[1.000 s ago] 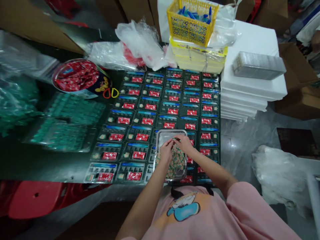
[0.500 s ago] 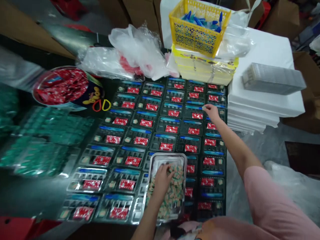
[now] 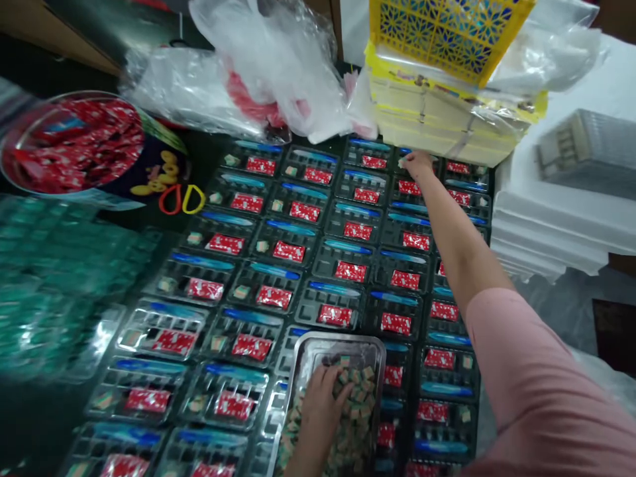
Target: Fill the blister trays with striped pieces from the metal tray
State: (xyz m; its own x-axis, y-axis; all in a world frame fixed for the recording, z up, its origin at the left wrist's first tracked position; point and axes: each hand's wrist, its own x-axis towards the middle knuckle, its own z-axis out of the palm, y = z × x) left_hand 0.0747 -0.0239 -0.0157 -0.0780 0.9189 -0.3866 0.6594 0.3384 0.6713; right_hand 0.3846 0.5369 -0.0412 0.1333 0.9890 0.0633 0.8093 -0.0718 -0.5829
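While the left hand [image 3: 318, 405] is resting with fingers apart on small blocks [image 3: 362, 391] in a clear tub [image 3: 342, 340] toward the near edge of the desk [image 3: 34, 424], the right hand [image 3: 419, 164] is pinching a pale block [image 3: 401, 161] near the far right corner; compartmented trays [image 3: 322, 265] are carrying blue pens [image 3: 348, 247] and red packets [image 3: 351, 271].

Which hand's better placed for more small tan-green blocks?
Likely the left hand: it's at the blocks in the clear plastic tray; the right hand is out over far black plastic trays.
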